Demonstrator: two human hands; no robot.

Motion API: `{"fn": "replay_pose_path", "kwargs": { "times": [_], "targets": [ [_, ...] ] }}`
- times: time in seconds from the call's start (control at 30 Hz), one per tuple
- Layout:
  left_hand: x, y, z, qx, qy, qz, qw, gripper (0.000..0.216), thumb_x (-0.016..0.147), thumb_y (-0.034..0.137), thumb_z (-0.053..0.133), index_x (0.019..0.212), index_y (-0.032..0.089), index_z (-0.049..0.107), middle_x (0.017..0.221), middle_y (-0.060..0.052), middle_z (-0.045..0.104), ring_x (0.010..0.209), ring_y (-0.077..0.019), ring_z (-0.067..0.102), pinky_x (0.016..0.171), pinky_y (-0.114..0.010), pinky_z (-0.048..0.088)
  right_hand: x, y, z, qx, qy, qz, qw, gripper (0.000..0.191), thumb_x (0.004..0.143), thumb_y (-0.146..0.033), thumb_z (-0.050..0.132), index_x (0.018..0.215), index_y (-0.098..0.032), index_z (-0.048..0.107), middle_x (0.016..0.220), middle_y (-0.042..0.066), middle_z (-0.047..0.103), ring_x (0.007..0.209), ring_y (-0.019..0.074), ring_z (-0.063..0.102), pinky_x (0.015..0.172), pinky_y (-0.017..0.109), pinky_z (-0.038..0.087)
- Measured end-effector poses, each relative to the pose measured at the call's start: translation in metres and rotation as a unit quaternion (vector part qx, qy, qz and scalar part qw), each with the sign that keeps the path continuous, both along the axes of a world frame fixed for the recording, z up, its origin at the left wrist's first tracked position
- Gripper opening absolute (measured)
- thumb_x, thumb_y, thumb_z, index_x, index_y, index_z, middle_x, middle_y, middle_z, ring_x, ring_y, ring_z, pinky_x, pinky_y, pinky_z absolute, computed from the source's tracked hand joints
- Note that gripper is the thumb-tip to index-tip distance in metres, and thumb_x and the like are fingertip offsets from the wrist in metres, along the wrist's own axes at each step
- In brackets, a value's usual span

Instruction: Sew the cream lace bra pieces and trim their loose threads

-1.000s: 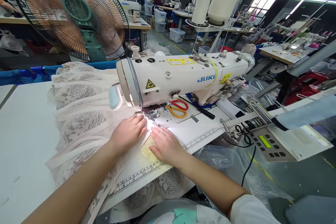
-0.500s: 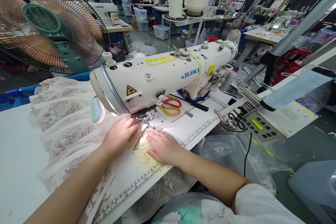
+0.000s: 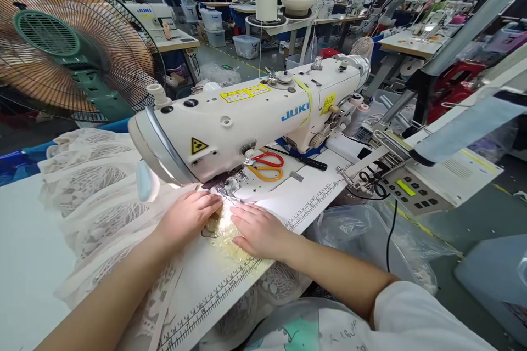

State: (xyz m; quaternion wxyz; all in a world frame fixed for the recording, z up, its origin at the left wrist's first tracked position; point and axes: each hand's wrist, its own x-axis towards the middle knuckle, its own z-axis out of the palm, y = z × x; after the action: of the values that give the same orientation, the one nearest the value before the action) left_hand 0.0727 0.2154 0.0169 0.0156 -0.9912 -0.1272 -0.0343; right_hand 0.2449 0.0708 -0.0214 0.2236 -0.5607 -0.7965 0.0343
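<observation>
Head view, left to right. Fan (image 3: 61, 38) at far left, behind the worktop (image 3: 24, 241). Next, pale lace cloth (image 3: 94, 175), bunched in loose ruffled rows on the worktop left of the sewing machine (image 3: 230, 115), running under the left forearm to the front edge. Looks light, soft, limp; probably drapes and creases easily, slides on the smooth top. Openwork likely snags or stretches if tugged, so best held by the plain bands between lace panels, fingers flat, close to the seam.

Left hand (image 3: 187, 214): palm down at the cloth's right side, fingers close together, tips just below the machine's needle end. Whether it pinches cloth, cannot tell; the underside is hidden. Between the hands, a glossy yellowish patch (image 3: 224, 244) on the worktop, brightly lit; material unclear.

Right hand (image 3: 259, 230): laid flat over the patch's right part, fingers nearly together, thumb a little apart, no pinch visible. Scissors (image 3: 265, 167) with red and orange handles lie beyond it, by the machine bed. More lace (image 3: 275, 279) shows below the front edge; same piece or not, cannot tell. Control box (image 3: 415, 192) at right, well apart from both hands.
</observation>
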Motion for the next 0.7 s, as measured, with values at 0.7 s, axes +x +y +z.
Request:
{"fn": "replay_pose_path", "kwargs": {
  "times": [0.7],
  "targets": [
    [-0.064,-0.113,0.028,-0.036,0.141,0.344,0.927,0.033,0.083,0.034,0.033,0.071,0.021,0.060,0.052,-0.006,0.058,0.039,-0.0222,0.053,0.034,-0.027,0.025,0.034,-0.086,-0.014,-0.216,0.125,0.219,0.943,0.022,0.087,-0.038,0.053,0.091,-0.022,0.068,0.084,0.000,0.073,0.082,0.0141,0.069,0.072,0.020,0.053]
  ]
}}
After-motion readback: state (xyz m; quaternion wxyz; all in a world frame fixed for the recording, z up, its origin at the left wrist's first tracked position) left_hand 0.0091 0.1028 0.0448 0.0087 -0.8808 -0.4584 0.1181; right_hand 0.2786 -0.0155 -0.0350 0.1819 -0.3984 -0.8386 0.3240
